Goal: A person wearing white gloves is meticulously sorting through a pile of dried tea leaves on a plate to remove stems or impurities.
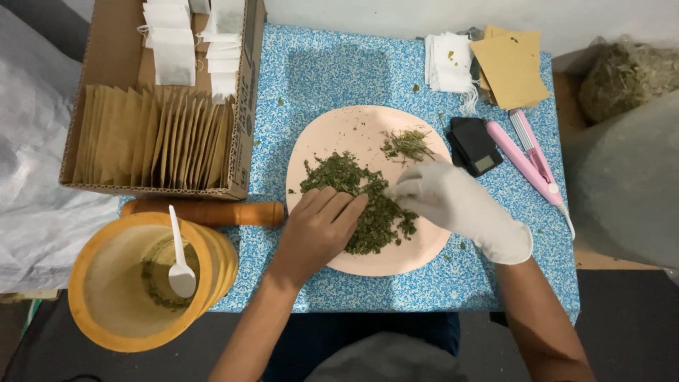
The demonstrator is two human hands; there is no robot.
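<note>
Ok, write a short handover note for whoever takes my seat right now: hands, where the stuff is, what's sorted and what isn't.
Left hand: bare, fingers down on the big herb pile, gripping nothing that shows.
Right hand: white glove, fingertips picking at the same pile.
Pile lies on the pink plate; a small heap of stems sits apart near its far edge.
Pocket scale and pink sealer to the right, filled paper sachets in the cardboard box at left, mortar with a white spoon near left.
Done: few stems separated. Left: most of the pile.

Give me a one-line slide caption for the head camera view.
Bare left hand and gloved right hand sort dried green herbs on a pink plate.
</note>
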